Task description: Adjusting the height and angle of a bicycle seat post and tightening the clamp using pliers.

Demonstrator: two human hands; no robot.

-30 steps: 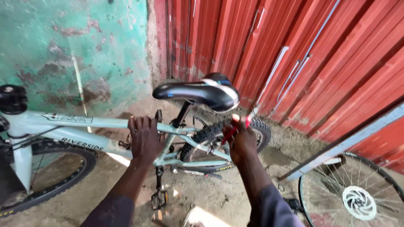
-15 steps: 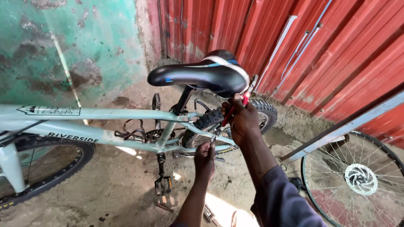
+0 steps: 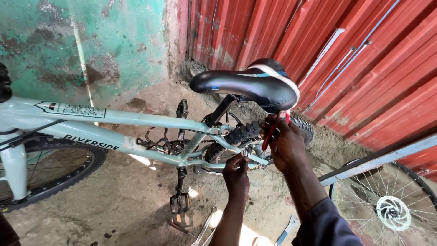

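Observation:
A pale green bicycle frame (image 3: 136,119) stands side-on, with a black saddle (image 3: 248,84) and a knobby rear tyre (image 3: 241,133). My right hand (image 3: 287,146) is just under the saddle, closed round a red-handled tool (image 3: 269,136) that points down at the rear brake. My left hand (image 3: 236,172) is lower, its fingers pinched on a small metal part by the seat stays and rear wheel. What exactly the fingers pinch is too small to tell.
Spanners (image 3: 207,228) lie on the concrete ground below the pedal (image 3: 180,202). A second wheel with a disc rotor (image 3: 391,212) and a grey bar (image 3: 378,159) stand at right. A red corrugated wall is behind, a green wall at left.
My left hand has left the top of the frame and come down to the rear brake area. My right hand with the red tool stayed by the saddle. The view has closed in.

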